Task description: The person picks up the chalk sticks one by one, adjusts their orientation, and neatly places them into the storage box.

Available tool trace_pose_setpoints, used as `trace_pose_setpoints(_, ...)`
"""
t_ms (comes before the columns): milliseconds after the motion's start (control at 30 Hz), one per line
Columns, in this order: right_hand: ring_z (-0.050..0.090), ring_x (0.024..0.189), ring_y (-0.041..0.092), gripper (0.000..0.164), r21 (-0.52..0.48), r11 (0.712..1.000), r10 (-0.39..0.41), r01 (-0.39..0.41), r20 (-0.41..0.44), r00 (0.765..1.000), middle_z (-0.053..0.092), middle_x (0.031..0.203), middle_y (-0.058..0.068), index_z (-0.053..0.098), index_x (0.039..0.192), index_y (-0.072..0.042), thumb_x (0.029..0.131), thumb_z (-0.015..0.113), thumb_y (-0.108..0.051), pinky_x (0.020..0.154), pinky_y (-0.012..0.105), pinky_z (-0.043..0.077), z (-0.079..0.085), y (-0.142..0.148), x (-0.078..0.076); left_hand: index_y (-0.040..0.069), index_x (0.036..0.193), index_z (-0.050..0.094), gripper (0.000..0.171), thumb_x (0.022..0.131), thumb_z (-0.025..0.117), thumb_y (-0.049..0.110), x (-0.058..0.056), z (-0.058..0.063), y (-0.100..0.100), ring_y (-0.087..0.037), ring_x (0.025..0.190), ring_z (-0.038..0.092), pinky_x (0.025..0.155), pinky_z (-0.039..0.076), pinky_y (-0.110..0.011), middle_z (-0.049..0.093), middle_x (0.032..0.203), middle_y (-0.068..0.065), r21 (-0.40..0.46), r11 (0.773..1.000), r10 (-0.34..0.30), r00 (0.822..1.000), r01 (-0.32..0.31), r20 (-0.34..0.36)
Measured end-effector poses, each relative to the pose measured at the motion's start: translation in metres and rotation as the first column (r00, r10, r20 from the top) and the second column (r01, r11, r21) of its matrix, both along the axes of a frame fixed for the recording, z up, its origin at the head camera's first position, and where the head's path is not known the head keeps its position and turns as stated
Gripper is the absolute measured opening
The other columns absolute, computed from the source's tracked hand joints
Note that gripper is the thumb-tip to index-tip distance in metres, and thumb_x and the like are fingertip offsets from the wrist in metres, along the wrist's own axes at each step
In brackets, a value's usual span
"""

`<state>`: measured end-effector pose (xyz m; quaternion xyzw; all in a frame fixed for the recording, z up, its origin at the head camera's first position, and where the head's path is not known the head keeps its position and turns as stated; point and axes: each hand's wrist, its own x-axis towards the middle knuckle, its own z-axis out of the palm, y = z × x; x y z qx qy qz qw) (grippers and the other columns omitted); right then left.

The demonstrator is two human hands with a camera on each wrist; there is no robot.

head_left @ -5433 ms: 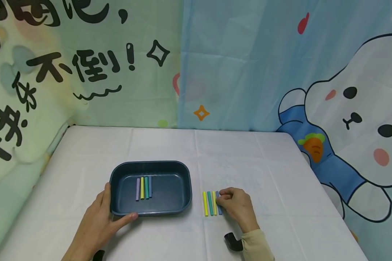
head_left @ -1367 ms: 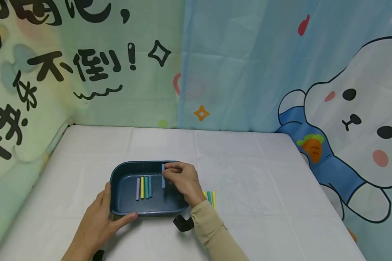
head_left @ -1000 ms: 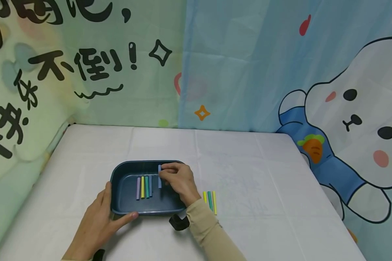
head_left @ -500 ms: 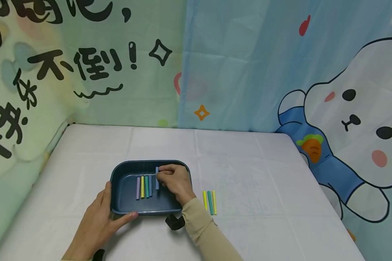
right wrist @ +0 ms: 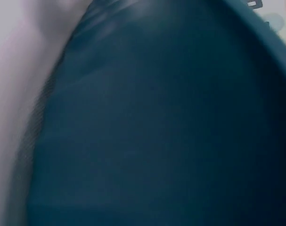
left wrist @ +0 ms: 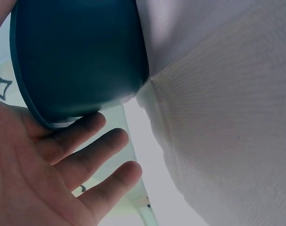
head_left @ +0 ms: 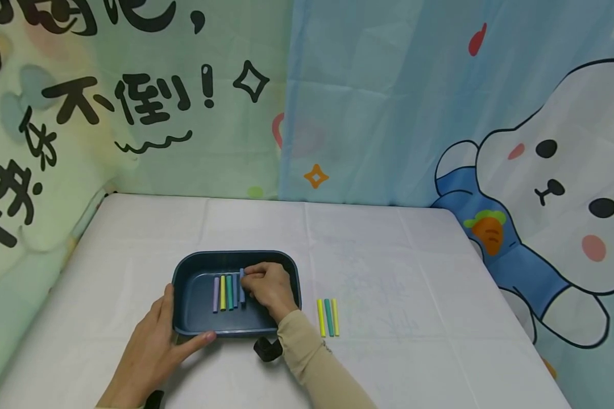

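In the head view, my right hand (head_left: 271, 288) pinches a blue chalk stick (head_left: 242, 287) upright in line with the row, inside the dark blue tray (head_left: 184, 318). Just left of it lie a purple chalk (head_left: 216, 295), a yellow chalk (head_left: 223, 293), a green chalk (head_left: 229, 292) and another blue chalk (head_left: 235, 291), side by side. My left hand (head_left: 150, 346) rests against the tray's left side, fingers nearly straight and thumb along the front rim. The left wrist view shows those fingers (left wrist: 93, 157) spread at the tray wall. Only the tray's surface fills most of the right wrist view; the fingertips are hidden there.
Right of the tray, two yellow chalks (head_left: 321, 318) and a green chalk (head_left: 329, 318) lie in a row on the white tablecloth (head_left: 414, 318). A printed curtain (head_left: 368, 113) stands behind the table. A black wrist piece (head_left: 268, 349) hangs below my right sleeve.
My right hand has taken the blue chalk from the row on the cloth, carried it left into the tray, and brought it down beside the other blue one. The left hand has stayed put.
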<state>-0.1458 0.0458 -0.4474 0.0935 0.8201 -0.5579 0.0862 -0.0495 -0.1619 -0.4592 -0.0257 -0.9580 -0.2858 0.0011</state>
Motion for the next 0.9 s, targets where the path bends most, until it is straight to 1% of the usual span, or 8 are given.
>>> trace_pose_setpoints(200, 0.062, 0.062, 0.011, 0.017, 0.063, 0.998, 0.021, -0.022, 0.007, 1.0, 0.071, 0.077, 0.0, 0.076, 0.1, -0.004, 0.082, 0.076, -0.004, 0.057, 0.024, 0.052, -0.0016, -0.0008, 0.0006, -0.01, 0.158, 0.011, 0.128, 0.08, 0.07, 0.074, -0.0003, 0.0013, 0.0008, -0.052, 0.13, 0.046, 0.102, 0.044, -0.062, 0.037, 0.149, -0.037, 0.004, 1.0, -0.005, 1.0, 0.005, -0.004)
trace_pose_setpoints(400, 0.063, 0.059, 0.01, 0.014, 0.128, 0.99, 0.056, -0.055, -0.003, 0.998, 0.071, 0.075, -0.001, 0.076, 0.096, -0.003, 0.082, 0.076, -0.003, 0.056, 0.023, 0.052, -0.0035, -0.0027, 0.0018, -0.01, 0.158, 0.011, 0.128, 0.08, 0.07, 0.073, 0.0008, 0.0015, 0.0001, -0.052, 0.13, 0.046, 0.101, 0.044, -0.062, 0.038, 0.149, -0.037, 0.006, 1.0, -0.008, 1.0, 0.008, -0.009)
trace_pose_setpoints(500, 0.062, 0.063, 0.008, 0.013, 0.169, 0.984, 0.06, -0.057, -0.012, 0.998, 0.071, 0.075, -0.002, 0.076, 0.094, -0.004, 0.081, 0.077, -0.003, 0.059, 0.023, 0.052, -0.0038, -0.0044, 0.0017, -0.01, 0.158, 0.011, 0.128, 0.08, 0.07, 0.073, 0.0016, 0.002, -0.0002, -0.052, 0.13, 0.047, 0.101, 0.044, -0.062, 0.038, 0.149, -0.037, 0.006, 1.0, -0.007, 1.0, 0.008, -0.008)
trace_pose_setpoints(633, 0.06, 0.071, 0.008, 0.011, 0.242, 0.969, 0.06, -0.054, -0.017, 0.998, 0.07, 0.076, -0.003, 0.077, 0.092, -0.005, 0.081, 0.08, -0.004, 0.066, 0.023, 0.052, -0.003, -0.0072, 0.0001, -0.01, 0.158, 0.011, 0.128, 0.08, 0.071, 0.072, 0.0015, 0.0027, -0.0001, -0.052, 0.13, 0.047, 0.101, 0.044, -0.062, 0.038, 0.148, -0.037, 0.013, 1.0, -0.005, 1.0, 0.005, -0.009)
trace_pose_setpoints(767, 0.06, 0.072, 0.009, 0.011, 0.27, 0.961, 0.063, -0.054, -0.023, 0.998, 0.069, 0.075, -0.002, 0.077, 0.089, -0.006, 0.08, 0.081, -0.004, 0.067, 0.024, 0.052, -0.0038, -0.0089, -0.0009, -0.01, 0.158, 0.011, 0.128, 0.08, 0.072, 0.071, 0.0014, 0.0031, 0.0001, -0.053, 0.129, 0.047, 0.101, 0.044, -0.062, 0.039, 0.148, -0.037, 0.018, 1.0, -0.006, 1.0, 0.006, -0.016)
trace_pose_setpoints(900, 0.059, 0.073, 0.01, 0.009, 0.269, 0.962, 0.057, -0.051, -0.017, 0.998, 0.069, 0.076, -0.002, 0.077, 0.088, -0.007, 0.08, 0.081, -0.005, 0.067, 0.025, 0.051, -0.0046, -0.0076, 0.0005, -0.01, 0.158, 0.012, 0.127, 0.08, 0.072, 0.07, 0.0016, 0.0029, 0.0006, -0.053, 0.129, 0.048, 0.1, 0.044, -0.062, 0.039, 0.148, -0.037, 0.023, 1.0, -0.012, 1.0, 0.012, -0.018)
